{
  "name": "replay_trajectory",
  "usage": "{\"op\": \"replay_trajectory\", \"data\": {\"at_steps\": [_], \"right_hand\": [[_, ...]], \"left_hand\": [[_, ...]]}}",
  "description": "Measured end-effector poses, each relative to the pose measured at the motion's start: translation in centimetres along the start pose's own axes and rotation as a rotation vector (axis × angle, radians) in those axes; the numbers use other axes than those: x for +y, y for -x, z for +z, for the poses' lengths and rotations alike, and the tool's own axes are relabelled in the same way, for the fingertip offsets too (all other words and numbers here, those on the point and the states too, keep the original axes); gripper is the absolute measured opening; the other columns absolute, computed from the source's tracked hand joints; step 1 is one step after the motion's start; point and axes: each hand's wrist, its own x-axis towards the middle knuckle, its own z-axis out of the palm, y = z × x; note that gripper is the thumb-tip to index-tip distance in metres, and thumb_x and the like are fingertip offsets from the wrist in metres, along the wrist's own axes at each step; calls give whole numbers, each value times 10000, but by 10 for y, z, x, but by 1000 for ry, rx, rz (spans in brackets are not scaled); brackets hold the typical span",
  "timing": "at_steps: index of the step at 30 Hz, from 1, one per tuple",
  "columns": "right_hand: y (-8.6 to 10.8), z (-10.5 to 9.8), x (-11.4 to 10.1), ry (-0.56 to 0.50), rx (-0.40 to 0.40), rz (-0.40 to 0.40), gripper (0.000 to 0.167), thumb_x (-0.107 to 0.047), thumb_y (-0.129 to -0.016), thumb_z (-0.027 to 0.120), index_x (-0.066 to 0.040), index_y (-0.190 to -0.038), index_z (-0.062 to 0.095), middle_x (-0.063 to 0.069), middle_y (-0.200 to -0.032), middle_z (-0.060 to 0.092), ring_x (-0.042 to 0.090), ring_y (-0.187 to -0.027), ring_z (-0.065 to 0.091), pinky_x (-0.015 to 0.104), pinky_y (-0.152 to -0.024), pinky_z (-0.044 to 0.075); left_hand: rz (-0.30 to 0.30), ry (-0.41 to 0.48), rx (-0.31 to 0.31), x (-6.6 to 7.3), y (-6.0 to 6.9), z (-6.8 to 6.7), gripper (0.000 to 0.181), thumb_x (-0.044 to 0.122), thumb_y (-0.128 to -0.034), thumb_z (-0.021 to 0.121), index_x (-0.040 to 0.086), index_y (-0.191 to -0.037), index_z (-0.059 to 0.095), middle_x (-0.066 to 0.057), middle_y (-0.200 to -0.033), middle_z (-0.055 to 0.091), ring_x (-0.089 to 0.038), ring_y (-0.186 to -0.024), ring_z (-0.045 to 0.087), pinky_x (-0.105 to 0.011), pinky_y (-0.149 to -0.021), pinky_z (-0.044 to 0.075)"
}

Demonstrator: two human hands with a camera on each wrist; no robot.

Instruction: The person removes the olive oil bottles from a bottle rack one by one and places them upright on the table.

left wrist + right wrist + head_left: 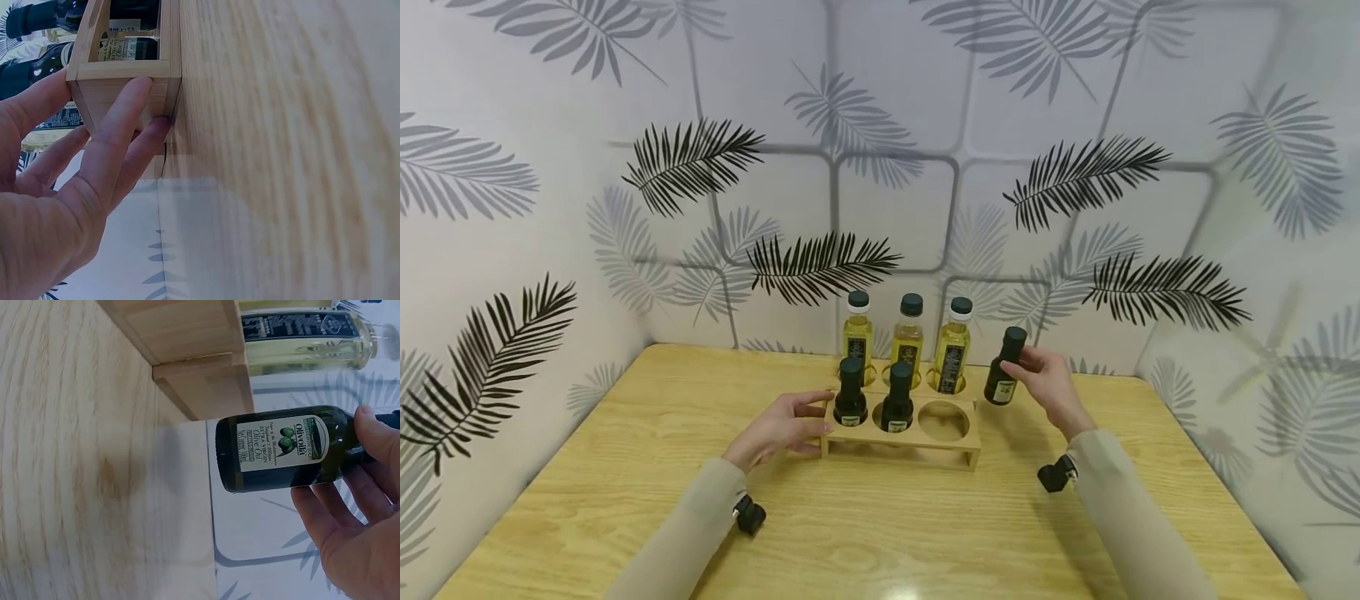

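Note:
A two-tier wooden rack (901, 438) holds three clear bottles of yellow oil (951, 357) in its back row and two dark bottles (897, 402) at the left and middle of its front row. The front right hole (943, 421) has no bottle in it. My left hand (784, 429) touches the rack's left end, its fingertips on the end panel (119, 100) in the left wrist view. Right of the rack, my right hand (1051, 385) grips a dark olive oil bottle (275, 449) by its neck, slightly tilted and held off the table.
The wooden table (850, 533) meets a wall (895, 208) with a leaf pattern close behind the rack. Side walls stand at left and right. A small black device is strapped at each wrist.

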Motion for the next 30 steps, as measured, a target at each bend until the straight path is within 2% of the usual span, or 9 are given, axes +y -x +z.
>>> {"op": "replay_trajectory", "data": {"at_steps": [11, 18, 24, 30], "right_hand": [[-11, 6, 18, -20, -29, 35, 512, -219, -989, 609, 15, -1427, 485, 264, -1415, 509, 401, -1343, 450, 544, -1142, 346], [-16, 6, 26, -33, -23, 24, 485, -181, -987, 609, 39, -1405, 501, 281, -1385, 528, 411, -1328, 466, 553, -1141, 342], [-19, 5, 30, -33, -23, 15, 503, -197, -997, 593, 30, -1430, 473, 279, -1425, 490, 412, -1374, 410, 555, -1158, 314], [-20, 3, 33, -21, -20, 37, 518, -218, -995, 598, 25, -1434, 469, 270, -1431, 487, 406, -1375, 409, 535, -1153, 334]], "left_hand": [[-9, -8, 6, 0, 1, 0, 652, 100, -938, 664, 119, -1522, 375, -295, -1489, 385, -349, -1148, 626, -470, -832, 591], [6, -2, -6, 0, -1, 0, 638, 99, -942, 658, 130, -1518, 386, -297, -1490, 384, -351, -1156, 621, -481, -845, 585], [9, 5, 0, -1, -2, 0, 639, 107, -941, 663, 134, -1517, 388, -292, -1486, 391, -347, -1150, 625, -480, -843, 586], [-4, 9, 5, -3, -3, -1, 637, 108, -941, 663, 143, -1516, 390, -286, -1489, 389, -337, -1145, 628, -466, -837, 591]]}}
